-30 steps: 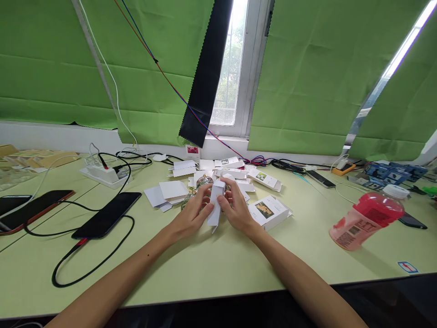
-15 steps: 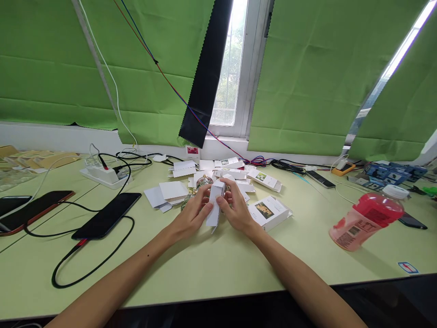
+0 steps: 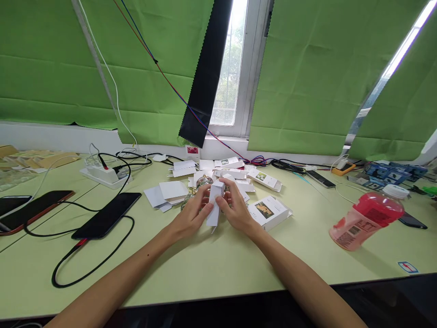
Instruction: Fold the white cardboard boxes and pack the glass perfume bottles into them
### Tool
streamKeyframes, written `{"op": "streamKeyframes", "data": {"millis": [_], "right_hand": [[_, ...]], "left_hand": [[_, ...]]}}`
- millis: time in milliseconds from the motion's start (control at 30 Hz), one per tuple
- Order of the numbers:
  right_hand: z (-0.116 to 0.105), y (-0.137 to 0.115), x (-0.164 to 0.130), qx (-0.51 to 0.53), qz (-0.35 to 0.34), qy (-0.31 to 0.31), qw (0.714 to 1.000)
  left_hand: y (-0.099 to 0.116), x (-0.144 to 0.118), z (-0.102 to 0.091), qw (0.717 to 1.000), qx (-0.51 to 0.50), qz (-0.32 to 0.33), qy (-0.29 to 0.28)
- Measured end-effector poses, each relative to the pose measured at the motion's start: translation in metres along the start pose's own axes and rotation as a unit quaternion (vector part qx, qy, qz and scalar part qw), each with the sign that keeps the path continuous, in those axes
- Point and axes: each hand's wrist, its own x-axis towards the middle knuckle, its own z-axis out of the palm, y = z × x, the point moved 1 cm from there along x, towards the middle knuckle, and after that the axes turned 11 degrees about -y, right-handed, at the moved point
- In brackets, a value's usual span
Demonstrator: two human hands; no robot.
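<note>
Carton (image 3: 213, 207), white, is tilted between my two hands over the counter (image 3: 205, 278), loose flap (image 3: 214, 229) at its near end. Looks like thin card: probably light, stiff along folds, easily dented on the faces, so best gripped by the long edges, little squeeze. Left hand (image 3: 194, 210) half curled, grasping its left side, thumb on the face; right hand (image 3: 236, 208) likewise on the right. Printed box (image 3: 279, 214) just beside the right; glassy jar (image 3: 204, 180) beyond, white boxes (image 3: 234, 173) heaped behind.
</note>
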Motion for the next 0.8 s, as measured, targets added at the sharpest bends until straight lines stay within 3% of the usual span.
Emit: {"op": "streamKeyframes", "data": {"millis": [800], "right_hand": [[-0.0006, 0.0011, 0.0016, -0.053, -0.005, 0.005, 0.999]], "left_hand": [[0.0055, 0.0014, -0.0021, 0.997, 0.068, -0.014, 0.014]]}}
